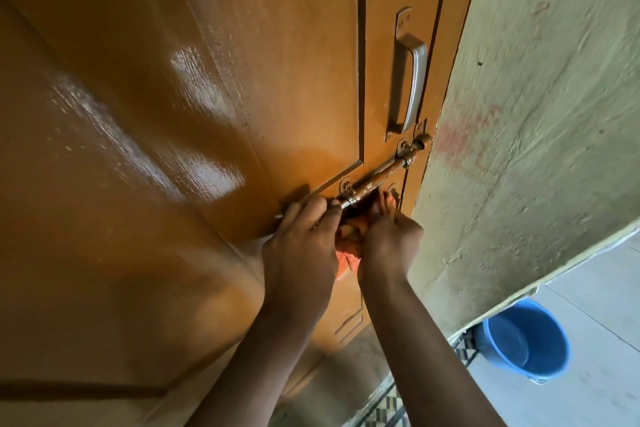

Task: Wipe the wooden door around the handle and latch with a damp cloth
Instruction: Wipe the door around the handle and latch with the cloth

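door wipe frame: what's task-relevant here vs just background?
In the job:
- wooden door
- handle
- latch bolt, left hand gripping its end
- orange cloth, bunched under the right hand

Just around:
- blue bucket on the floor, touched by neither hand
- green wall

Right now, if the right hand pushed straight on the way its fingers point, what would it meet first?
Probably the latch bolt: the right hand, bunching the orange cloth, has its fingertips just under the rusty bar. Depth is unclear, so the door surface behind may come first.
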### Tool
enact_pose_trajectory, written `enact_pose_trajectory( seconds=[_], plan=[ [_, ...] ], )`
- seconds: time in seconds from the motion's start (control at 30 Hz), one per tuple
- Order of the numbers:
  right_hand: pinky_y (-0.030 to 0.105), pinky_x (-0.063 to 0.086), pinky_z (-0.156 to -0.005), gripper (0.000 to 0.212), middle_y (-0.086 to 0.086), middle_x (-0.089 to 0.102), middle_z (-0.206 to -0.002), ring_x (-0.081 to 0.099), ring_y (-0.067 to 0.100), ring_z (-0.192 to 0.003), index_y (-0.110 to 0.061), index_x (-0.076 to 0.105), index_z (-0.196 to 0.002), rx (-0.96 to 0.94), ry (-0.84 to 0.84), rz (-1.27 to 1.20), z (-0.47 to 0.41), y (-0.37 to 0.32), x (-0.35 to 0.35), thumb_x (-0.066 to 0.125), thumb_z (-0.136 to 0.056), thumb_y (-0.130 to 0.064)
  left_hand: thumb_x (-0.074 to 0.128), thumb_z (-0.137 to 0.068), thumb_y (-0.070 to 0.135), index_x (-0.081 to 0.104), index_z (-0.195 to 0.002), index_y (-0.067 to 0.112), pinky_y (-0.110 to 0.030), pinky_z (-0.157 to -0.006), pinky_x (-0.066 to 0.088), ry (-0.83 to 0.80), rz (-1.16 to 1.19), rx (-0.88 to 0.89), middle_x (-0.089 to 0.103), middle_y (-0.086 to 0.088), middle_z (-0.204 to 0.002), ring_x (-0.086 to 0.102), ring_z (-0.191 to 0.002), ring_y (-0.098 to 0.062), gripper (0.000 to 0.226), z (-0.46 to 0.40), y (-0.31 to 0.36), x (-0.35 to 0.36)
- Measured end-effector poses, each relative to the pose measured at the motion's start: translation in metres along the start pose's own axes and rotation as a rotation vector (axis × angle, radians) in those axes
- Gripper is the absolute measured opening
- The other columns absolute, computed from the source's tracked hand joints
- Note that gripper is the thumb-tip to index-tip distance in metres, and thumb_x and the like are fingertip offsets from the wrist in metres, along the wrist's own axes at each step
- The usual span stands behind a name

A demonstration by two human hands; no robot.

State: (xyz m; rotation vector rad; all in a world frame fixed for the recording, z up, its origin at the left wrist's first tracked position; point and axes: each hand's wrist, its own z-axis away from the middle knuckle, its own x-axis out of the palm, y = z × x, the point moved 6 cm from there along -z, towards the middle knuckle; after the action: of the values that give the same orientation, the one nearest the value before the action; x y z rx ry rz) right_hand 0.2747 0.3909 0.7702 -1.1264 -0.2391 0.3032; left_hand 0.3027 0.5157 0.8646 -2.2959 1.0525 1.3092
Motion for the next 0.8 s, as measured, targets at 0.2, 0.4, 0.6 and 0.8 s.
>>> enact_pose_trajectory(
  seconds=[0.2, 0.4, 0.6, 0.8],
  plan=[
    [0.033, 0.054, -0.059, 0.029, 0.006, 0.070, -0.072, 0.068, 0.029, -0.072, -0.012, 0.067, -0.072, -0.041, 0.122, 0.058, -0.004, 0.002, -0.013, 0.051, -0.096, -0.011, 0.051, -0.101, 0.020, 0.080, -0.120, 0.006, -0.021, -0.059, 0.046, -0.016, 0.010, 0.006, 0.075, -0.006, -0.107, 0.069, -0.092, -0.025, 0.037, 0.000, 0.000, 0.000],
    [0.050, 0.064, -0.069, 0.027, 0.008, 0.075, -0.072, 0.073, 0.036, -0.075, -0.010, 0.073, -0.073, 0.006, 0.068, -0.039, -0.001, -0.022, -0.011, 0.051, -0.087, -0.011, 0.045, -0.104, 0.028, 0.080, -0.118, 0.007, -0.028, -0.059, 0.054, -0.009, 0.028, -0.010, 0.076, -0.007, -0.107, 0.070, -0.094, -0.027, 0.044, 0.001, -0.002, 0.002],
    [0.041, 0.061, -0.066, 0.025, 0.012, 0.067, -0.081, 0.067, 0.027, -0.073, -0.011, 0.052, -0.072, 0.176, 0.078, 0.074, 0.003, 0.004, -0.008, 0.053, -0.097, -0.012, 0.045, -0.103, 0.023, 0.081, -0.116, 0.006, -0.022, -0.059, 0.043, 0.009, 0.003, -0.012, 0.076, -0.006, -0.104, 0.069, -0.089, -0.026, 0.042, -0.002, 0.001, -0.004],
    [0.050, 0.061, -0.061, 0.024, 0.018, 0.074, -0.074, 0.073, 0.038, -0.071, -0.005, 0.072, -0.072, 0.049, 0.028, -0.034, 0.011, -0.011, -0.007, 0.057, -0.089, -0.011, 0.062, -0.091, 0.012, 0.080, -0.119, 0.003, -0.026, -0.059, 0.052, -0.040, -0.007, 0.013, 0.076, -0.009, -0.107, 0.070, -0.092, -0.028, 0.034, -0.001, -0.001, -0.002]
  ],
)
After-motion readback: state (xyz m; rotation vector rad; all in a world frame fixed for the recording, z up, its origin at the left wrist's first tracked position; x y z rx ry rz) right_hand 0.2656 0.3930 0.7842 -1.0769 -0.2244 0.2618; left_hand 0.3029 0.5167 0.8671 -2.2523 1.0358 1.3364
